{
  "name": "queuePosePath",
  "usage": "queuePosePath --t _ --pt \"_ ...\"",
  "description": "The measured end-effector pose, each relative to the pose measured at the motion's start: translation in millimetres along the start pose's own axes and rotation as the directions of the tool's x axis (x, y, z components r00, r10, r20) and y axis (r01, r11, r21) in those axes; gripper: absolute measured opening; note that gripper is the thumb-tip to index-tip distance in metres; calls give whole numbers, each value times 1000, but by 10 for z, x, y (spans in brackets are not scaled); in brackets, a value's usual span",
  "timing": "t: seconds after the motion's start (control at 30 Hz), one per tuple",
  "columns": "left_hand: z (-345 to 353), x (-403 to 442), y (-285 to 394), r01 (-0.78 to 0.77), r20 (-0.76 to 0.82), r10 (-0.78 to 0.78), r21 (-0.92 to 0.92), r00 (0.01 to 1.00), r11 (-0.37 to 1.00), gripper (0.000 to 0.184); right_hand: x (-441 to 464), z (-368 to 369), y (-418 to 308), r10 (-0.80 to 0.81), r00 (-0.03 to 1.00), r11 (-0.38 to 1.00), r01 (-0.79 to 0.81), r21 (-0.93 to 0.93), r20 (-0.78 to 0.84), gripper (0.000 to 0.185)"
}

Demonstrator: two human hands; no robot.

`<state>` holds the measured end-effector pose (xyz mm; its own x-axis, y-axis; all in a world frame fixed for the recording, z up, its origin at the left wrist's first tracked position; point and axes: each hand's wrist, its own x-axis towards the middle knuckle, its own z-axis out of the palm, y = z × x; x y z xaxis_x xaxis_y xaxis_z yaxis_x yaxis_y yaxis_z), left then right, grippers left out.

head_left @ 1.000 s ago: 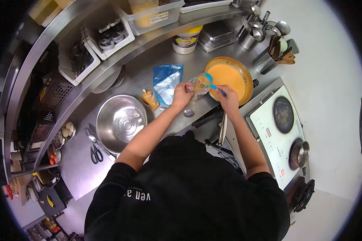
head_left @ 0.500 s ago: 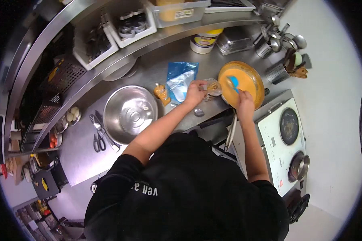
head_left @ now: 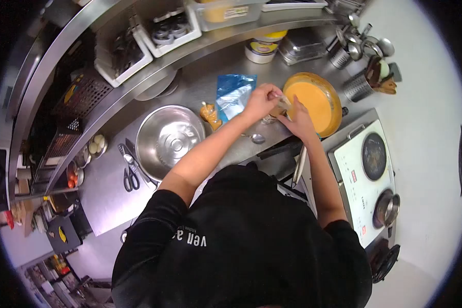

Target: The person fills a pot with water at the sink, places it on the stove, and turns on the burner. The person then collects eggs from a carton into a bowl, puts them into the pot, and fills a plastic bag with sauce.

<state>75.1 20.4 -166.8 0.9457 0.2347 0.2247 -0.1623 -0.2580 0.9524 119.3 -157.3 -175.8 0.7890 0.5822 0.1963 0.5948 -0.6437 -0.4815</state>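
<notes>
My left hand (head_left: 263, 100) pinches the top of a small clear plastic bag (head_left: 280, 107) with brownish contents. On the bag's other side, my right hand (head_left: 300, 122) has its thumb and fingers around it, partly hiding it. Just beyond, a wide pan (head_left: 338, 102) holds smooth orange sauce (head_left: 314, 100). A bit of teal, likely the spatula (head_left: 319, 136), shows by my right wrist; the rest is hidden. A blue and silver pouch (head_left: 235, 97), a bag of orange-brown paste (head_left: 210, 116) and a metal spoon (head_left: 257, 138) lie left of the pan.
A large steel bowl (head_left: 150, 123) stands left, beside scissors (head_left: 131, 178) and a knife (head_left: 129, 158). Utensil holders (head_left: 356, 88) stand at the back right. A two-plate hob (head_left: 355, 159) is right of my arm. A shelf (head_left: 215, 40) with bins overhangs the counter's back.
My right hand has left the sauce and moved left to the plastic bag. The teal spatula no longer shows in the sauce. My left hand has risen slightly with the bag's top.
</notes>
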Motion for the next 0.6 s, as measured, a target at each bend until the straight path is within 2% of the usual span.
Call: queuePosePath --t 0.07,0.17,0.23,0.27,0.33,0.37,0.43,0.47,0.53,0.57,0.6 --pt "-78 60 158 -63 70 58 71 996 995 16 159 -20 -36 26 1000 999 -26 22 -1 71" --pt "-169 131 341 -132 90 128 44 988 990 15 333 -78 -18 -15 997 1000 16 -16 70 63" --pt "-221 150 369 -150 84 147 38 986 988 16 397 -151 55 110 967 965 -159 207 231 50" --pt "-243 159 378 -157 61 155 23 986 987 17 412 -177 86 107 967 966 -156 207 230 50" --pt "-280 163 412 -166 34 166 8 986 986 18 449 -309 41 163 948 885 -263 383 273 40" --pt "-298 168 430 -122 49 121 5 991 993 18 459 -371 12 160 949 887 -259 383 271 40" --pt "-339 164 513 -80 66 79 3 995 997 18 455 -501 -84 185 904 762 -380 524 385 28" --pt "-351 159 555 -81 97 77 38 992 996 21 459 -520 -83 186 905 763 -378 524 383 28" --pt "-384 171 642 -90 131 80 70 988 994 25 483 -572 -52 222 866 606 -483 633 448 21" --pt "-415 176 682 -136 191 99 195 977 971 25 503 -581 -20 225 867 607 -482 632 445 21" --pt "-424 179 694 -186 251 108 314 962 931 25 522 -587 -11 138 927 682 -344 645 348 21"
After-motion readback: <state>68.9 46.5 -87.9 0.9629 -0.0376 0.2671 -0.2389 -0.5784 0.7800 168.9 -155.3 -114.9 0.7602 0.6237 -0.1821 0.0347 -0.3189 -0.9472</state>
